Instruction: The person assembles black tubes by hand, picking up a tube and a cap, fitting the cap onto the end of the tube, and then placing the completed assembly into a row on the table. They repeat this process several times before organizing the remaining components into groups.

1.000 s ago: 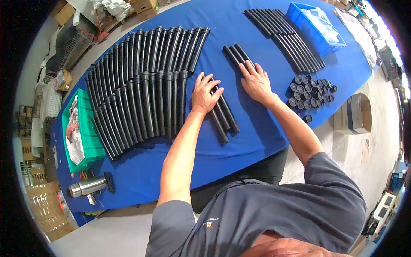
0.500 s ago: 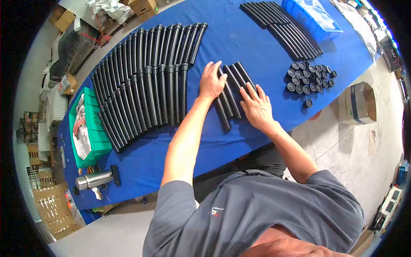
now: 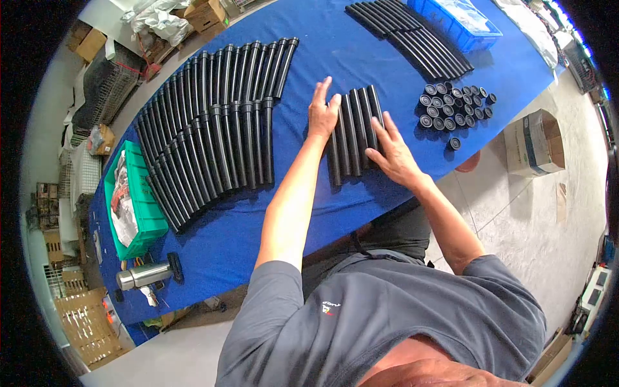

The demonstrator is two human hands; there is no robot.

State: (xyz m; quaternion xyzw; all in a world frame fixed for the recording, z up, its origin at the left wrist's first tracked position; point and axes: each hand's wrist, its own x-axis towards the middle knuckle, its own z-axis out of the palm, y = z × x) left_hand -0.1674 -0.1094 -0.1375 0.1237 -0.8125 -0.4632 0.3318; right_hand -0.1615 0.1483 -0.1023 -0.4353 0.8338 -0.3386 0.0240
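Several plain black tubes (image 3: 353, 138) lie side by side on the blue cloth between my two hands. My left hand (image 3: 323, 115) rests along the left side of this group, fingers stretched out and thumb apart. Against the right side lies my right hand (image 3: 394, 151), its fingers extended and the thumb spread toward the near ends of the tubes. Neither hand is wrapped round a tube. To the left are two long rows of black tubes with caps (image 3: 219, 148) on their far ends. Small round black caps (image 3: 449, 109) stand in a cluster to the right.
More black tubes (image 3: 419, 45) lie at the far right beside a blue bin (image 3: 474, 35). A green crate (image 3: 147, 213) with bags in it stands at the left edge, near a steel cylinder-shaped tool (image 3: 147, 275). A cardboard box (image 3: 535, 143) is on the floor to the right.
The tubes between my hands have come closer together and line up more evenly. My right hand has shifted from on top of them to their right side. The view has moved slightly.
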